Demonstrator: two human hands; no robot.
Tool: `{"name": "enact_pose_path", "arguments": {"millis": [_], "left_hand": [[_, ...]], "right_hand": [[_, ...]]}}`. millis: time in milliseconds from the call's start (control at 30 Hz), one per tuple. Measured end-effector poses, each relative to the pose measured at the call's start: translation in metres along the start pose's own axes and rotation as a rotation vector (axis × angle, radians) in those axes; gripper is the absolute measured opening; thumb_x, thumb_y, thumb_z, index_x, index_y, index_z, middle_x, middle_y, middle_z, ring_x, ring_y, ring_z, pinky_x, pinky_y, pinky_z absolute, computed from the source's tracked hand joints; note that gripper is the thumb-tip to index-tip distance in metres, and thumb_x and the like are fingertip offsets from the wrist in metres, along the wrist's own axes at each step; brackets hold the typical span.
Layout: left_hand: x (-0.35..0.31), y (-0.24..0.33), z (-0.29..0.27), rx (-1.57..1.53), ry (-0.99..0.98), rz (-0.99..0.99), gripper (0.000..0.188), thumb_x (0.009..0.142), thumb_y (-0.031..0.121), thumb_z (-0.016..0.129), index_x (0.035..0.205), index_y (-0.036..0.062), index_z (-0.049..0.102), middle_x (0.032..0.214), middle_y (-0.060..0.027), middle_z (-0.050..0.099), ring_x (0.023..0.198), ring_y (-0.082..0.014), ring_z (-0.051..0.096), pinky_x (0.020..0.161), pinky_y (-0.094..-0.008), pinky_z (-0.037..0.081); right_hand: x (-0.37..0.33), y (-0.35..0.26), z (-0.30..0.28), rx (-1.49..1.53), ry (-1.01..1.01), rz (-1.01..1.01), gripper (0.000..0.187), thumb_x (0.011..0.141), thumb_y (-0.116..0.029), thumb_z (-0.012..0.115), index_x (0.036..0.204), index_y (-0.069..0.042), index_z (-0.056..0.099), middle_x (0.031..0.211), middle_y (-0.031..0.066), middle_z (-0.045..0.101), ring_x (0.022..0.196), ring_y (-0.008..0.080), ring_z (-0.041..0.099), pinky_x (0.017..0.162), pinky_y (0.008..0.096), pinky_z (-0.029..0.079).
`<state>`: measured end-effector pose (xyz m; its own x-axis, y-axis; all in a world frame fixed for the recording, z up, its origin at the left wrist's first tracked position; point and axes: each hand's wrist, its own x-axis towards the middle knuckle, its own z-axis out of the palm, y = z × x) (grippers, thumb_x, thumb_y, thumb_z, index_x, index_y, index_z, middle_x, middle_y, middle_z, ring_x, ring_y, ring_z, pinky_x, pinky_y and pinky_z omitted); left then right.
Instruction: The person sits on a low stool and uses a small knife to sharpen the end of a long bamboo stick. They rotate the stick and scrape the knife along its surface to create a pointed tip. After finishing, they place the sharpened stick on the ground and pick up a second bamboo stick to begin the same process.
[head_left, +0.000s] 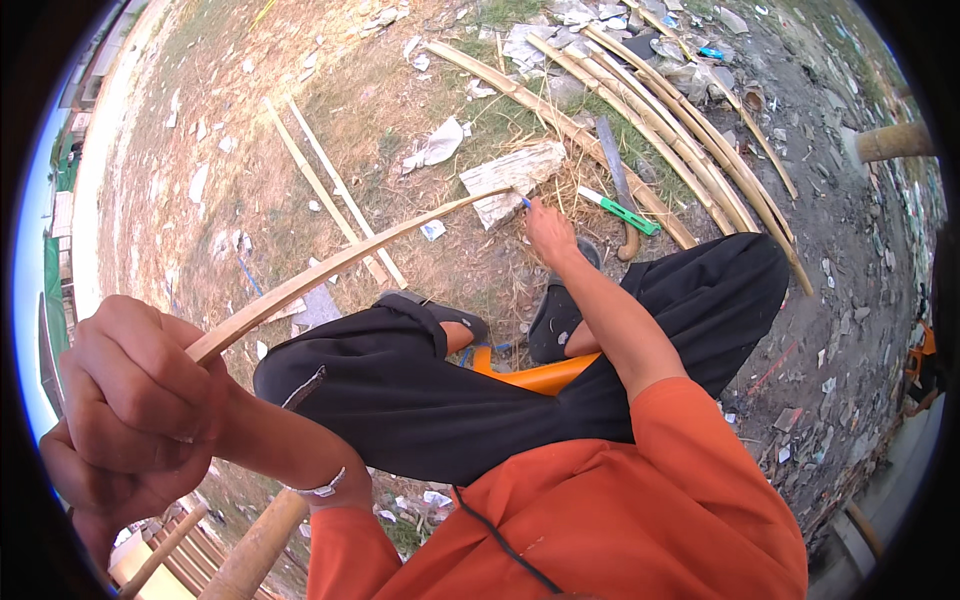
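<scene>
My left hand [140,410] is raised at the left, its fingers wrapped round the near end of a long bamboo strip [330,265]. The strip slants away and its far end lies over a pale, rough wooden block [535,170] on the ground. Beside that far end, my right hand [551,235] is closed on a small blue-tipped thing [526,202], mostly hidden by the fingers and looking like a pen. Just right of this hand lie a green and white knife [625,213] and a dark-bladed machete [617,170] with a curved wooden handle [630,243].
Several long bamboo poles [665,115] lie at the far right. Two thin strips [330,180] rest on the dry grass ahead. An orange seat [545,377] shows between my legs. Bamboo poles [255,545] stand near my left elbow. Scraps and rubble litter the ground.
</scene>
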<state>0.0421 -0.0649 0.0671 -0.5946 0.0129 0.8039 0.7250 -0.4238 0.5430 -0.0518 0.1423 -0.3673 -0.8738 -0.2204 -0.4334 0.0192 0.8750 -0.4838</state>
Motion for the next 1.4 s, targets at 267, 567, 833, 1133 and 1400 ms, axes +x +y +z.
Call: {"name": "enact_pose_path", "arguments": {"millis": [267, 567, 833, 1133, 1400], "left_hand": [[-0.005, 0.015, -0.002, 0.336, 0.276, -0.036, 0.053, 0.077, 0.03, 0.068, 0.047, 0.0225, 0.026, 0.039, 0.0091, 0.03, 0.031, -0.0011, 0.021, 0.034, -0.0185, 0.012], [-0.003, 0.018, -0.02, 0.3, 0.027, -0.039, 0.046, 0.085, 0.055, 0.053, 0.061, 0.0178, 0.038, 0.043, 0.0036, 0.036, 0.03, -0.0055, 0.029, 0.03, -0.019, 0.023], [0.01, -0.008, 0.01, 0.209, -0.023, -0.018, 0.055, 0.088, 0.062, 0.042, 0.06, 0.0174, 0.026, 0.039, 0.004, 0.028, 0.029, -0.0054, 0.024, 0.029, -0.0187, 0.021], [-0.011, 0.021, -0.031, 0.12, 0.005, -0.067, 0.059, 0.076, 0.068, 0.058, 0.057, 0.0175, 0.034, 0.039, 0.0042, 0.031, 0.029, -0.0058, 0.027, 0.032, -0.0195, 0.02], [0.002, 0.005, -0.002, -0.152, -0.063, -0.144, 0.063, 0.069, 0.068, 0.065, 0.049, 0.0191, 0.03, 0.038, 0.0077, 0.029, 0.032, -0.0038, 0.021, 0.036, -0.02, 0.014]], "right_hand": [[-0.01, -0.012, 0.002, 0.136, 0.091, -0.092, 0.027, 0.096, -0.028, 0.042, 0.1, -0.002, 0.047, 0.083, 0.0296, 0.062, 0.08, 0.0491, 0.06, 0.072, 0.0566, 0.047], [0.018, -0.019, 0.026, 0.034, 0.072, -0.062, 0.025, 0.095, -0.026, 0.043, 0.1, -0.002, 0.049, 0.085, 0.029, 0.063, 0.084, 0.0457, 0.062, 0.075, 0.0531, 0.05], [0.038, 0.012, 0.028, -0.021, 0.121, 0.009, 0.031, 0.095, -0.027, 0.041, 0.104, 0.001, 0.051, 0.095, 0.0283, 0.062, 0.089, 0.043, 0.063, 0.079, 0.0499, 0.05], [-0.074, -0.085, -0.089, 0.411, -0.05, -0.257, 0.034, 0.095, -0.03, 0.038, 0.099, 0.002, 0.047, 0.079, 0.0313, 0.06, 0.078, 0.0498, 0.058, 0.073, 0.056, 0.044], [-0.108, -0.07, -0.077, 0.304, 0.046, -0.256, 0.023, 0.095, -0.023, 0.042, 0.098, 0.001, 0.044, 0.063, 0.0296, 0.055, 0.063, 0.0497, 0.055, 0.06, 0.0559, 0.042]]}}
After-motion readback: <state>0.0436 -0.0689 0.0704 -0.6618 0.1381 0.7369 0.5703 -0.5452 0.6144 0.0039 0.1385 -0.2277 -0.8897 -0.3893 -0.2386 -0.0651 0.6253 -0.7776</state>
